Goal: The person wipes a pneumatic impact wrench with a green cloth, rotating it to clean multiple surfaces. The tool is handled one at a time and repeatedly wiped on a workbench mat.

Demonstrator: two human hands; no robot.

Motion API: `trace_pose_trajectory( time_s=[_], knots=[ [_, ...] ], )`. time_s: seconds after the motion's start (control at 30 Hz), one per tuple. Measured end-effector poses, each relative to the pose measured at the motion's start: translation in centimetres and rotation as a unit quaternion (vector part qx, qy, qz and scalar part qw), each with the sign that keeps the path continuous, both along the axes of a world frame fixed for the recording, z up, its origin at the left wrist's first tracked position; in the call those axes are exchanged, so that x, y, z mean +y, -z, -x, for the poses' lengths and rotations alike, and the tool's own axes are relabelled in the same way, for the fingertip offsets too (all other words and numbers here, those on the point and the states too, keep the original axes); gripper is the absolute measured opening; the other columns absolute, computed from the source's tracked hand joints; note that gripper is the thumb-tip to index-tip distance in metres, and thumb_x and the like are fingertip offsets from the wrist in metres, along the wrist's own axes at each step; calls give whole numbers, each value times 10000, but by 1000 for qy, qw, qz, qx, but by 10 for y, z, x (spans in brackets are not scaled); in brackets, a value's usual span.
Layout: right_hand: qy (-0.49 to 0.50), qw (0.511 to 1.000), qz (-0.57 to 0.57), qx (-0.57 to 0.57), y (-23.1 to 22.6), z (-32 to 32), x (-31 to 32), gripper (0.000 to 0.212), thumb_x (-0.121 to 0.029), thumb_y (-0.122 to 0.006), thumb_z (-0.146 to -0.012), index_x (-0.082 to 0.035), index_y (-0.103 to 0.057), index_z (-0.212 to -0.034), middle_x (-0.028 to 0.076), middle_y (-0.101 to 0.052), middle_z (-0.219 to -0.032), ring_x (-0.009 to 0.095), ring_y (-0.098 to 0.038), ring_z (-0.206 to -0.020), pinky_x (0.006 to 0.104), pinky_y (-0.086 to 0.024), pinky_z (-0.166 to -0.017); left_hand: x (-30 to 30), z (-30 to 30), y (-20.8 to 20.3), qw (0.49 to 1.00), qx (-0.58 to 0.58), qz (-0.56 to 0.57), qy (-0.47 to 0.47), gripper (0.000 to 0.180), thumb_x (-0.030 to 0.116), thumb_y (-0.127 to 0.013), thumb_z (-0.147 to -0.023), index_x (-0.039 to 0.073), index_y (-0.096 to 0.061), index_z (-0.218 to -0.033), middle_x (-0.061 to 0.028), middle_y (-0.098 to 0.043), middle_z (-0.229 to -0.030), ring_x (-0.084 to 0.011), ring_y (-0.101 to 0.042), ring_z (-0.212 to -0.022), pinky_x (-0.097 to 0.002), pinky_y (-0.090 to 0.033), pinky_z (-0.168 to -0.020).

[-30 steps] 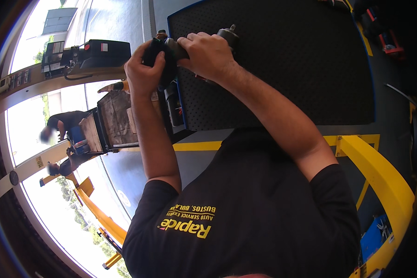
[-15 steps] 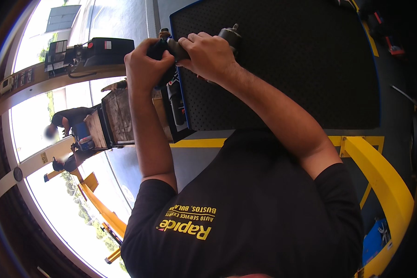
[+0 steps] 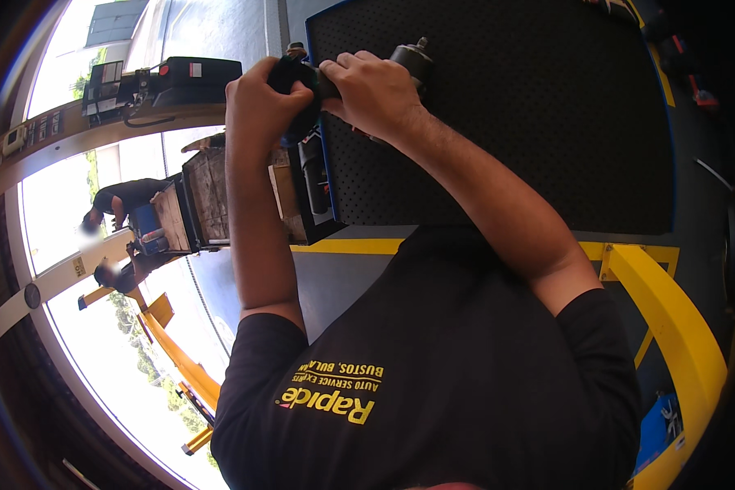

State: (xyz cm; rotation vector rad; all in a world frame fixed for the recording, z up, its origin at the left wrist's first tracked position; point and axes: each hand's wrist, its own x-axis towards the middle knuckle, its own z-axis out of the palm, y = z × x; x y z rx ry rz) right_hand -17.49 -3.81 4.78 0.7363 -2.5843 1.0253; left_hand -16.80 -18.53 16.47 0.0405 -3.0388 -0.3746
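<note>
Near the top of the head view, my right hand point(image 3: 371, 91) is wrapped around a dull grey metal cylinder-shaped part point(image 3: 414, 59) with a short threaded stud on its end. My left hand point(image 3: 261, 104) grips a dark round piece point(image 3: 303, 124) at the left end of that part, thumb pressed toward the right hand. A small brownish knob point(image 3: 296, 51) sticks up just beyond the left fingers. Both hands hold the part over the left edge of a black dotted mat point(image 3: 506, 131) with blue edging. My fingers hide most of its middle.
A yellow steel arm point(image 3: 670, 306) curves along the right side. Left of the mat stand a wooden-topped bench point(image 3: 207, 200) and a black boxy machine point(image 3: 192, 86). Two other people point(image 3: 131, 196) are further left. A blue tray point(image 3: 658, 437) of tools lies at lower right.
My hands keep their hold with only a slight shift of the left one. More of the dark round piece shows between them. The whole view has moved a little.
</note>
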Motion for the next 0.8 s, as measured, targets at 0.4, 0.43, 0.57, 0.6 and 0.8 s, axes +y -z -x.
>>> trace_pose_trajectory(
  time_s=[0.4, 0.43, 0.57, 0.6, 0.8],
  knots=[
    [7, 999, 32, 20, 2, -2, 3, 566, -443, -837, -846, -86, -705, -1266, 57, -746, -1037, 218, -732, -997, 367, -616, -826, -78, -40, 43, 946, 77, -312, -40, 628, -36, -787, -834, 28, -475, -1376, -194, -723, -1176, -243, -718, -1100, -363, -597, -926],
    [13, 999, 24, 18, 2, -1, 3, 565, -444, -835, -847, -87, -706, -1264, 54, -746, -1039, 217, -731, -1000, 368, -617, -825, -81, -42, 42, 941, 93, -321, -48, 635, -57, -790, -843, 27, -459, -1378, -195, -714, -1195, -238, -706, -1120, -355, -594, -943],
    [19, 1000, 8, 17, 3, -2, 2, 557, -450, -830, -849, -89, -707, -1256, 49, -745, -1048, 214, -729, -1006, 370, -618, -818, -100, -43, 32, 922, 171, -338, -82, 617, -57, -810, -861, 9, -455, -1362, -196, -710, -1201, -227, -702, -1126, -335, -581, -982],
    [18, 1000, 6, 17, 3, -3, 2, 555, -451, -829, -850, -90, -708, -1253, 48, -745, -1050, 213, -729, -1006, 372, -619, -815, -96, -45, 23, 911, 187, -358, -88, 571, -58, -798, -875, 0, -477, -1342, -199, -707, -1213, -233, -701, -1132, -339, -590, -976],
    [23, 1000, 7, 18, 2, -6, 7, 533, -413, -834, -854, -90, -704, -1257, 46, -735, -1040, 207, -724, -1008, 361, -611, -829, -59, -23, 30, 855, 204, -477, 9, 319, 79, -616, -1059, 6, -541, -1361, -142, -692, -1267, -208, -703, -1111, -337, -595, -944]
  ],
)
